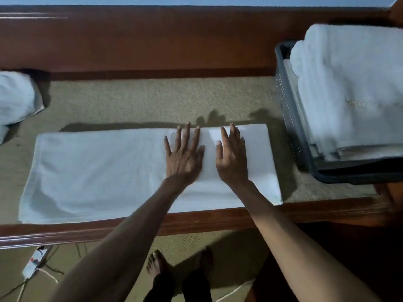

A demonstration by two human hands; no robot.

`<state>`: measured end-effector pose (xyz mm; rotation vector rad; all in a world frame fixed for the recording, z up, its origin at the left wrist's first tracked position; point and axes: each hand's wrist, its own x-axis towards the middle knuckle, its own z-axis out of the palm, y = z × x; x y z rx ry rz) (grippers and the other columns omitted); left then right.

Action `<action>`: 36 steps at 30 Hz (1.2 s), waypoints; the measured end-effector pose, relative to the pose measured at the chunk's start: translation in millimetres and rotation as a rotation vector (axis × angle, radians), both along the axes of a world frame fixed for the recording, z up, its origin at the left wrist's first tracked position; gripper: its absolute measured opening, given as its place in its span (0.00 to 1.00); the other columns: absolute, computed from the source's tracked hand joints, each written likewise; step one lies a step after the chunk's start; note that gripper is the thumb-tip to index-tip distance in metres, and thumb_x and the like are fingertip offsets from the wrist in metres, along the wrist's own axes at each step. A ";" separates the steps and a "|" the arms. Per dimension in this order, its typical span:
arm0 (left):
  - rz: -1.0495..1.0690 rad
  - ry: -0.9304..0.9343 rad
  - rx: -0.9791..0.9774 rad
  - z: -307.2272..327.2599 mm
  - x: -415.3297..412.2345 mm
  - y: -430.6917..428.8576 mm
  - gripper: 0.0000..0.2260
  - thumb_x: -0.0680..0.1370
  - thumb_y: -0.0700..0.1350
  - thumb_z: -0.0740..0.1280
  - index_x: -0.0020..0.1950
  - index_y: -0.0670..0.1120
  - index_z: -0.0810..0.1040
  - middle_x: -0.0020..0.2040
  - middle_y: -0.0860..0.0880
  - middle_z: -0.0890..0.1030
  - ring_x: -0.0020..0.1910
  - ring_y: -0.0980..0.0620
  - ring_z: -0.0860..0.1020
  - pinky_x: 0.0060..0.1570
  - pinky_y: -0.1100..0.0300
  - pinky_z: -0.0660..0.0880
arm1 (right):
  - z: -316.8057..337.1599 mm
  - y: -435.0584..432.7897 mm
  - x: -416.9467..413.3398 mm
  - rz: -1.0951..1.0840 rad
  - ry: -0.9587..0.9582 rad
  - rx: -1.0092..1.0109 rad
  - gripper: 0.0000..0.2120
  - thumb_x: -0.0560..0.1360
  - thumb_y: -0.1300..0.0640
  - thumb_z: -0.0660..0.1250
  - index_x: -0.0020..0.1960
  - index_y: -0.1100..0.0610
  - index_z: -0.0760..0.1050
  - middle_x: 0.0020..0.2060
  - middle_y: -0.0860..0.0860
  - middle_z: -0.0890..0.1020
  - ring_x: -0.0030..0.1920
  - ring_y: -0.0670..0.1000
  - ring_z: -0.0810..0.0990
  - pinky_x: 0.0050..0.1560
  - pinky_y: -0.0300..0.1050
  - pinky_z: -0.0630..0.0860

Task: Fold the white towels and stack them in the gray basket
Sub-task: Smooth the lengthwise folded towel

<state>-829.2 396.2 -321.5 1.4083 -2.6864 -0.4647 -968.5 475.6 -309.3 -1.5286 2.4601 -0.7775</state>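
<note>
Hands lie flat on a long white terry towel (98, 175) – the left hand (184, 153) and the right hand (232, 155) side by side, palms down, fingers straight and slightly spread, gripping nothing. They press on the right part of the towel, near each other but not touching, with the fingertips (187, 127) reaching almost to its far edge. Both forearms are bare and cross the near wooden rim (305, 212) of the worktop.

The towel is spread out as a wide rectangle on the beige carpet-like worktop (141, 101), its long side running left to right and its near edge at the reddish-brown rim. Its right part looks brighter than the left; whether a layer is folded over there I cannot tell.

To the right, near the towel's end but apart from it, stands the gray perforated plastic basket (290, 118). A stack of folded white towels (353, 88) sits in it and rises well above its rim. At the far left edge of the worktop lies a loose heap of white cloth (15, 97), partly cut off by the frame. Behind everything runs a tall reddish-brown wooden board (152, 40).

Below the worktop, on the floor, are the person's bare feet (156, 264) – and to the left a white power strip (35, 261) with cables.
</note>
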 end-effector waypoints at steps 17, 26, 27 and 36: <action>0.215 -0.147 0.032 6.0 193.9 -72.5 0.30 0.82 0.70 0.42 0.83 0.63 0.41 0.84 0.54 0.40 0.83 0.51 0.38 0.79 0.41 0.37 | -23.2 -36.5 33.0 -0.076 0.198 0.155 0.27 0.84 0.47 0.49 0.79 0.58 0.63 0.79 0.61 0.61 0.80 0.62 0.57 0.79 0.63 0.53; 0.168 -0.071 0.024 -0.5 200.1 -74.1 0.30 0.84 0.67 0.45 0.84 0.61 0.42 0.85 0.52 0.41 0.83 0.50 0.39 0.80 0.40 0.39 | -35.2 -86.4 176.6 0.164 0.215 -0.031 0.23 0.84 0.50 0.57 0.76 0.58 0.69 0.77 0.61 0.66 0.79 0.62 0.62 0.77 0.64 0.57; 0.150 -0.061 0.019 -1.5 205.4 -74.6 0.29 0.84 0.66 0.45 0.84 0.60 0.42 0.85 0.52 0.41 0.83 0.50 0.40 0.80 0.40 0.41 | -34.6 -88.5 181.9 0.142 0.214 -0.010 0.23 0.84 0.50 0.57 0.77 0.56 0.69 0.78 0.60 0.66 0.79 0.62 0.61 0.78 0.64 0.55; 0.297 -0.112 0.026 11.2 346.9 -79.5 0.29 0.84 0.66 0.47 0.83 0.63 0.41 0.84 0.56 0.41 0.83 0.52 0.41 0.81 0.44 0.45 | -31.3 -84.9 175.9 0.163 0.191 0.062 0.26 0.85 0.45 0.52 0.80 0.52 0.63 0.80 0.56 0.62 0.81 0.58 0.56 0.79 0.62 0.53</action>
